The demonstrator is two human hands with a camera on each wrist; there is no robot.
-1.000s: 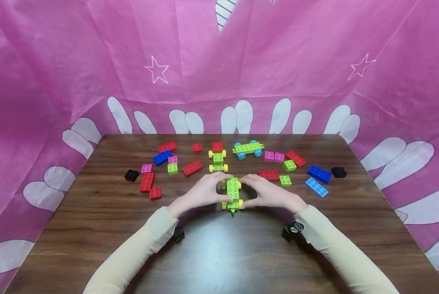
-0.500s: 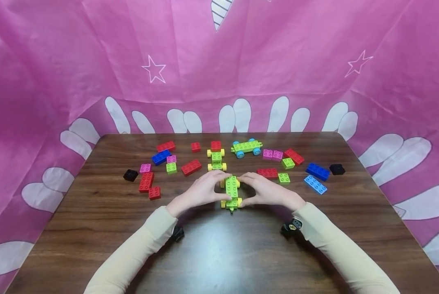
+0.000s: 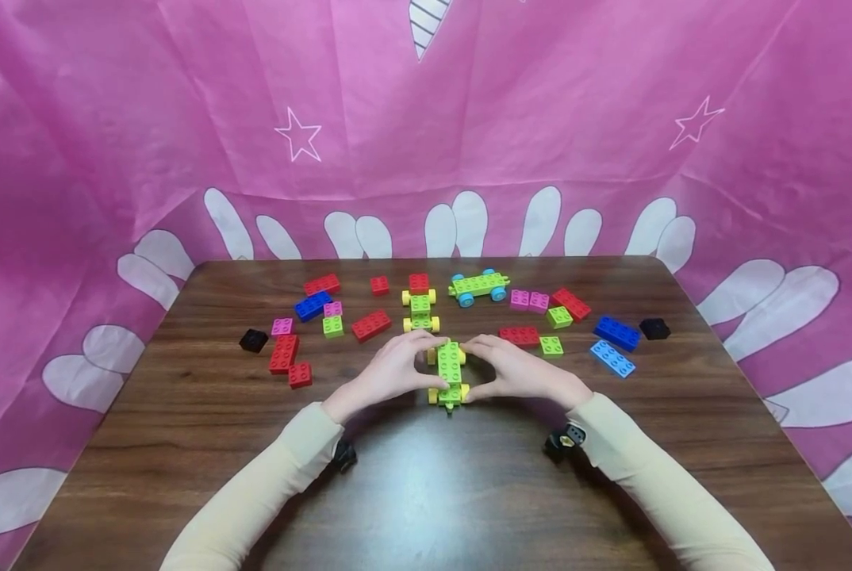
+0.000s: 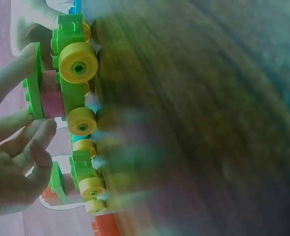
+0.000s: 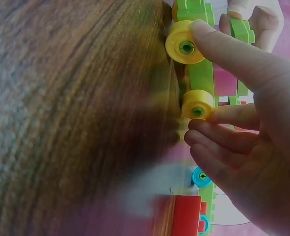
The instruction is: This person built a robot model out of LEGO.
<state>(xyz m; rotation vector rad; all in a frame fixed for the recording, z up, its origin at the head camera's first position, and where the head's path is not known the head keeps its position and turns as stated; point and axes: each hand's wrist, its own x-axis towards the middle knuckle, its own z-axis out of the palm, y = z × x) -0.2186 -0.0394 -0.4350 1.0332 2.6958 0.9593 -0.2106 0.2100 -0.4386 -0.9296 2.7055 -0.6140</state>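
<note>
A green toy car base (image 3: 450,400) with yellow wheels stands on the table between both hands. On it sits a pink brick (image 4: 51,96), topped by a long green brick (image 3: 449,361). My left hand (image 3: 390,369) pinches that top green brick at its two ends, thumb at the near end, as the left wrist view shows. With thumb and index finger, my right hand (image 3: 529,371) grips the yellow wheels (image 5: 185,43) on the right side. Just beyond stands a second yellow-wheeled car (image 3: 420,303) carrying a green brick, with a red brick (image 3: 419,282) behind it.
A green car base with blue wheels (image 3: 479,285) stands at the back. Loose bricks lie to the left, including a long red one (image 3: 372,325) and a blue one (image 3: 313,305). Rightward are a red brick (image 3: 519,336), a light blue brick (image 3: 612,358) and a black piece (image 3: 654,328).
The whole head view has shifted slightly. Both hands keep the same hold on the car, and nothing else has visibly moved.
</note>
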